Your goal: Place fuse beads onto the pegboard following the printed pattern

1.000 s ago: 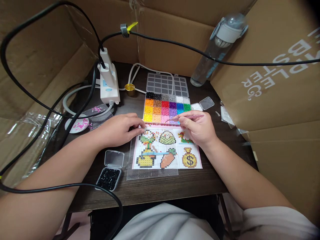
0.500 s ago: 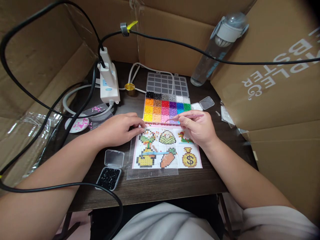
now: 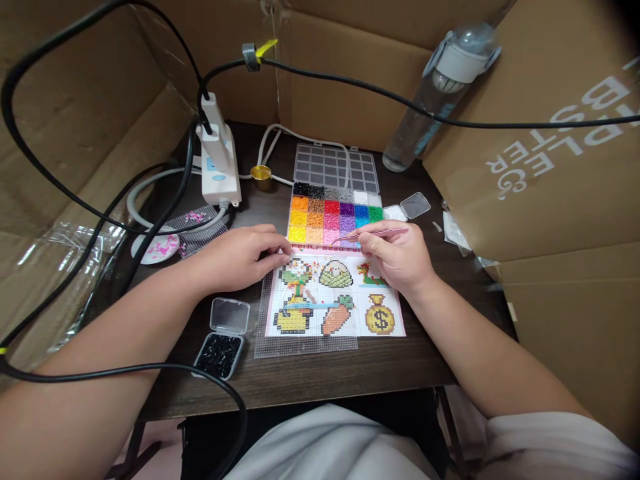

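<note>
My right hand (image 3: 397,257) is closed on a pair of pink tweezers (image 3: 353,237), whose bent tip points left at the pink beads of the bead box (image 3: 303,243). Whether a bead is in the tip is too small to tell. My left hand (image 3: 253,257) rests at the upper left of the pattern sheet (image 3: 397,325), fingers bent and thumb a little apart. A clear pegboard (image 3: 307,349) lies over most of that sheet, with beads placed on it. Printed pictures include a carrot (image 3: 337,319) and a money bag (image 3: 381,317).
Left of the sheet stands a small open case of black beads (image 3: 219,356); another holds white beads (image 3: 396,213). A white dish (image 3: 170,248) has pink beads. Behind are a power strip (image 3: 220,180), a gold cup (image 3: 261,175) and a bottle (image 3: 420,113). Black cables (image 3: 350,85) cross the view.
The whole view has shifted very slightly. Both hands and the tweezers keep the same pose over the sheet and bead box.
</note>
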{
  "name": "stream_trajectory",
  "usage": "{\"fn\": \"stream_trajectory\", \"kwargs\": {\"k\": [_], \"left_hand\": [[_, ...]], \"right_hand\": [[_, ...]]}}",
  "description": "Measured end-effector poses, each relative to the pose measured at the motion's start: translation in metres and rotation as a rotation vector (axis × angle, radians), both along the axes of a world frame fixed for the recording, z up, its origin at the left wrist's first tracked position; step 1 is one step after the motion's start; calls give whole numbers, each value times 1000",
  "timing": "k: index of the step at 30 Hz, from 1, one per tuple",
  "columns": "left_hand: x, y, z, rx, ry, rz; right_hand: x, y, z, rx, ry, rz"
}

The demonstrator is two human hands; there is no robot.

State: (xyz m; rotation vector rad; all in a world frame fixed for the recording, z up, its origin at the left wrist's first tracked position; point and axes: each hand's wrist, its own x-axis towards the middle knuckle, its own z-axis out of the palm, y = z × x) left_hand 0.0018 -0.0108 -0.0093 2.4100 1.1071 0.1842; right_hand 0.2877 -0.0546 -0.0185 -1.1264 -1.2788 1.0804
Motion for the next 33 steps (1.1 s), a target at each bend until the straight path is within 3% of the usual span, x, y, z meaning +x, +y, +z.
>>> {"fn": "stream_trajectory", "kwargs": {"k": [33], "left_hand": [[3,-3,4,2,-10,-11]], "right_hand": [[-1,0,-6,-26,1,4]]}}
